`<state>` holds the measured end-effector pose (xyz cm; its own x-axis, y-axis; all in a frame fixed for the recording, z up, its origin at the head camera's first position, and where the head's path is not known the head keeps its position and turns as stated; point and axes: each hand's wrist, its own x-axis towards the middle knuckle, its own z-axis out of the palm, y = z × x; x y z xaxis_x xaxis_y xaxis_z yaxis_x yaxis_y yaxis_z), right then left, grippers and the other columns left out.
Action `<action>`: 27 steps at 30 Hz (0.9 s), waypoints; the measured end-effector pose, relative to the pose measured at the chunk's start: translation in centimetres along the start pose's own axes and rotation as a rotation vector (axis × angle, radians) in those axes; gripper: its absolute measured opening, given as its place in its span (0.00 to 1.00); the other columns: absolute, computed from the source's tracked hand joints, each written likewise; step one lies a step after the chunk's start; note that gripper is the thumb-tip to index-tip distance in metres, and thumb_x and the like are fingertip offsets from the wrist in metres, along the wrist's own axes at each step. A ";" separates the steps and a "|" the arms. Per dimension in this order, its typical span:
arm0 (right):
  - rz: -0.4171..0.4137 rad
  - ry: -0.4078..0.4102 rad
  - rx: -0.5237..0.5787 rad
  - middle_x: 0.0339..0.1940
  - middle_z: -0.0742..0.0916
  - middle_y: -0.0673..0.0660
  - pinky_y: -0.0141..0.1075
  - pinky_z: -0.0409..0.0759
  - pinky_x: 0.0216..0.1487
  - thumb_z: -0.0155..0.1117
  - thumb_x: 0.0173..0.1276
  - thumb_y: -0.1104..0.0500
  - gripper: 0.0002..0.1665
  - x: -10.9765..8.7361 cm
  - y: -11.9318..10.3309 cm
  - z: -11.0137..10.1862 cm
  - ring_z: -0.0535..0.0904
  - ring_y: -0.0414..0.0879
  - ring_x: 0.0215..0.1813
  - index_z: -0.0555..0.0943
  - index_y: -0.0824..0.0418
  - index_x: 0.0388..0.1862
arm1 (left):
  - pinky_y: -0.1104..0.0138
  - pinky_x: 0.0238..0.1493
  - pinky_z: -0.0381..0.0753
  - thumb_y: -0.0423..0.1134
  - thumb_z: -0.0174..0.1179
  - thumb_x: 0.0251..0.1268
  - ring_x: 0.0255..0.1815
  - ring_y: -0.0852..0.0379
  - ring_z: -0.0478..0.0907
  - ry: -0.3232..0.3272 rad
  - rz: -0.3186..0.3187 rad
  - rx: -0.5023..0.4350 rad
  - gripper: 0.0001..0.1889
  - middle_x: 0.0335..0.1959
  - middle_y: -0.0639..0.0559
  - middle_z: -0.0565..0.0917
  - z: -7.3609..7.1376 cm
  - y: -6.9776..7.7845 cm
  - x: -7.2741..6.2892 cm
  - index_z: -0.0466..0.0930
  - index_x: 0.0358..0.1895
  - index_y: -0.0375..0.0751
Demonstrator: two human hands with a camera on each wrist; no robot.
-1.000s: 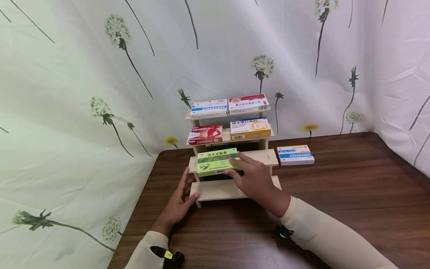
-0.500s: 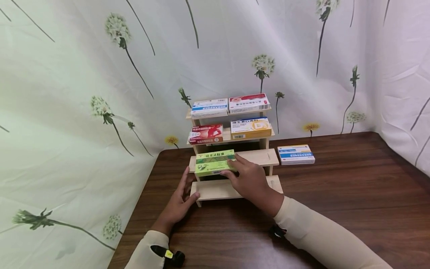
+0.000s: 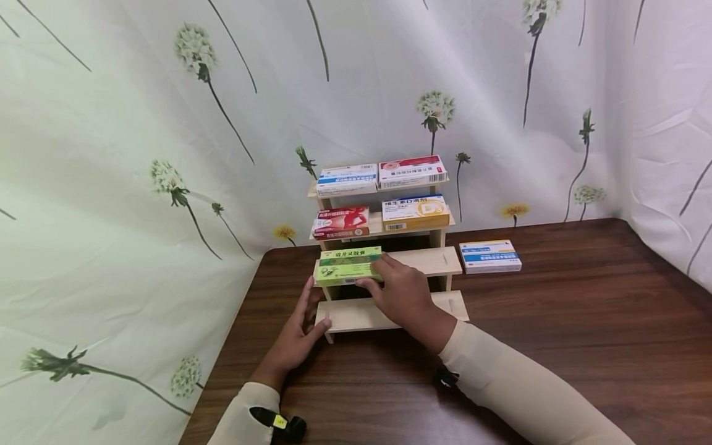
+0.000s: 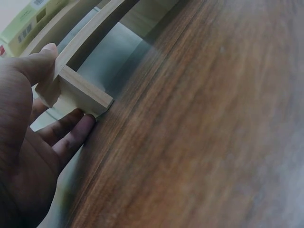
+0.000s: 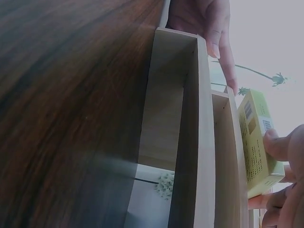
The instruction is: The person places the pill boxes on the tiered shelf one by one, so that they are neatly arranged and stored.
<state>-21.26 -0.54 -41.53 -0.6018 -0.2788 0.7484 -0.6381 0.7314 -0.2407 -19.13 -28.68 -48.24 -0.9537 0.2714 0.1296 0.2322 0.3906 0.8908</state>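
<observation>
A tiered wooden display stand [image 3: 361, 315] stands on the table. My left hand [image 3: 295, 337] grips its lower left end; in the left wrist view the thumb lies on a wooden board's edge and the other fingers are beside the end leg [image 4: 85, 92]. My right hand [image 3: 403, 293] pinches the right end of a green medicine box [image 3: 349, 266] at the left of the second tier from the bottom. In the right wrist view the thumb presses the green medicine box [image 5: 256, 142] from the front, and the box looks slightly tilted against the tier.
Blue-and-white [image 3: 347, 179] and red-and-white [image 3: 411, 172] medicine boxes lie on the top tier. Below them are red [image 3: 340, 222] and yellow-and-white [image 3: 414, 212] boxes. Another blue-and-white box [image 3: 489, 256] lies on the brown table [image 3: 584, 321], right of the stand. A flowered curtain [image 3: 361, 93] hangs behind.
My right hand has moved left with the green medicine box, bringing it toward the tier's left end. My left hand has stayed in place on the stand.
</observation>
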 end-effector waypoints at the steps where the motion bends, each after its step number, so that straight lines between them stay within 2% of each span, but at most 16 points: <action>1: 0.005 -0.004 -0.006 0.36 0.88 0.51 0.35 0.76 0.23 0.80 0.69 0.43 0.21 0.0 0.0 0.2 0.74 0.39 0.24 0.84 0.57 0.38 | 0.63 0.68 0.82 0.43 0.63 0.84 0.87 0.33 0.62 -0.001 0.004 -0.003 0.52 0.89 0.39 0.60 0.0 0.0 0.0 0.32 0.91 0.69; 7: 0.020 -0.017 -0.028 0.35 0.87 0.52 0.34 0.71 0.20 0.80 0.69 0.42 0.22 0.1 -0.2 0.6 0.70 0.38 0.21 0.81 0.57 0.36 | 0.65 0.67 0.83 0.42 0.63 0.84 0.87 0.32 0.62 -0.005 0.016 -0.008 0.52 0.89 0.38 0.60 0.1 0.0 -0.1 0.31 0.92 0.67; 16: 0.034 -0.011 -0.033 0.34 0.86 0.52 0.37 0.74 0.20 0.80 0.69 0.42 0.23 0.2 -0.5 0.9 0.74 0.41 0.21 0.80 0.57 0.36 | 0.64 0.67 0.83 0.43 0.63 0.84 0.87 0.33 0.62 0.002 0.004 -0.008 0.52 0.90 0.39 0.59 0.0 -0.1 0.0 0.31 0.92 0.68; 27: 0.043 -0.030 -0.056 0.34 0.86 0.52 0.35 0.72 0.20 0.79 0.72 0.42 0.23 0.2 -0.5 1.3 0.72 0.40 0.20 0.79 0.58 0.36 | 0.63 0.68 0.82 0.44 0.63 0.84 0.88 0.33 0.61 0.000 0.005 -0.008 0.52 0.90 0.39 0.58 0.1 0.0 0.0 0.31 0.91 0.72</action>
<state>-21.67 -1.81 -42.11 -0.6428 -0.2638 0.7192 -0.5838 0.7766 -0.2368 -19.07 -28.63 -48.26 -0.9524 0.2735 0.1344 0.2359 0.3824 0.8934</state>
